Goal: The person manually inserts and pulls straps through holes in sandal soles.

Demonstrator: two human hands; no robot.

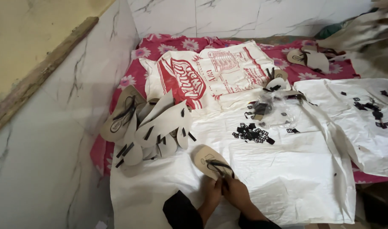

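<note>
Sole: the tan sole lies flat on the white sheet, lower centre of the frame, its near end touching your hands.
Strap: a black strap crosses the near end of the sole, and your fingers meet on it.
Handling: judged from its thin, flat look, the sole is light and bends a little, and it may slide on the slick sheet. The strap looks soft and narrow. Hold the sole by its near edge and take the strap close to where it enters the sole.
Left hand: your left hand rests at the near edge of the sole, fingers drawn close together and pinched at the strap's end.
Right hand: your right hand sits just beside the left, touching it, fingers also narrow and closed on the strap. Exactly how the fingertips sit is hidden.
Sleeves: dark sleeves show at the bottom edge.
Pile: a heap of strapped soles lies left of centre, near your sole.
Clips: small black clips are scattered at centre, above your hands, apart from them.
Bag: a clear bag lies just above the clips.
Sack: a red-printed white sack lies at upper centre on a pink floral cloth.
</note>
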